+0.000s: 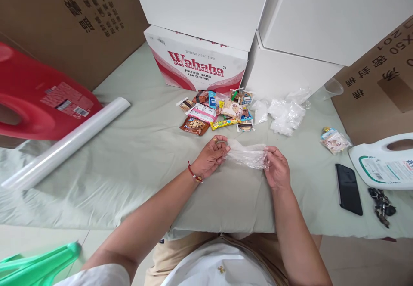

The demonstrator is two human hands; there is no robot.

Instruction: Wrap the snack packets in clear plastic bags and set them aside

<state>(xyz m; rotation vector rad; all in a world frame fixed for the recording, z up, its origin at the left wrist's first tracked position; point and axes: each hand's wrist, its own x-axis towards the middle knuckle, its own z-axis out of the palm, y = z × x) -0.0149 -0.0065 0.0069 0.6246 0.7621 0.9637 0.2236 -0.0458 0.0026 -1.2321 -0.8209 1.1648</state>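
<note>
A crumpled clear plastic bag is stretched between my two hands, above the cloth-covered table. My left hand pinches its left end, with a red string bracelet at the wrist. At the other end my right hand grips the bag between thumb and fingers. Just beyond the hands lies a pile of wrapped snacks, among them a brown cookie packet and a yellow packet. Right of the pile sits a heap of crumpled clear plastic bags.
A Wahaba-style red-and-white carton and white boxes stand behind. At left are a plastic film roll and a red jug. At right lie a small bagged snack, a phone, keys and a white jug.
</note>
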